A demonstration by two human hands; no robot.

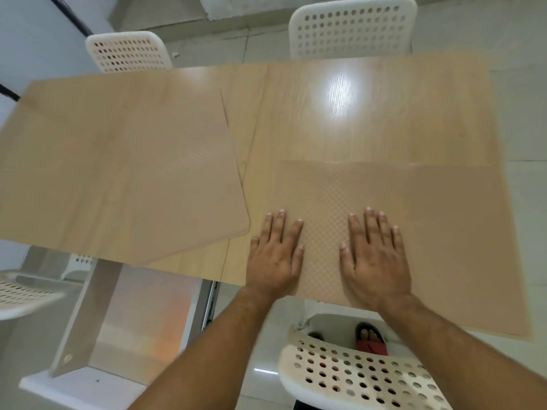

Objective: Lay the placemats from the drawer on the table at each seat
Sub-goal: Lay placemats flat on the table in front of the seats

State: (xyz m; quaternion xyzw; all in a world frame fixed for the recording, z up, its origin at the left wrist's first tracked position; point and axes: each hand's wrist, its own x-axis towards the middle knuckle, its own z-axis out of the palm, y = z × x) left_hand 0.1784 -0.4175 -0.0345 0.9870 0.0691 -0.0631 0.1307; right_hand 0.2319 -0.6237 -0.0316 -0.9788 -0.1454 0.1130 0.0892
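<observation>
Nearest, at the bottom edge: white perforated chair (364,377), pushed partly under the near side of the table, with a foot in a red sandal (371,340) visible on the floor just beyond it.

Above that, two bare forearms reaching forward onto the wooden table (340,119). Left hand (275,255) lying palm down, fingers stretched out and slightly spread, clamped on nothing — just pressed flat. Right hand (374,258) likewise flat, fingers apart, resting beside the left with a gap between them.

Under both hands: beige placemat (429,226) with a fine checkered texture, lying flat at the near seat, its near edge running along the table's near edge and the left hand sitting at its left border. Hard to tell mat from tabletop on the far right, colours being almost the same.

To the left, well apart from the hands: stack of placemats (183,184), same beige, turned at an angle to the table edge, rounded corner pointing toward the near side, lower mats peeking out beneath the top one.

Beyond the far edge: two more white perforated chairs — one at far right (352,28), one at far left (128,51). Another white chair (20,291) at the left edge, partly cut off. White table leg (85,315) below the left part of the tabletop.
</observation>
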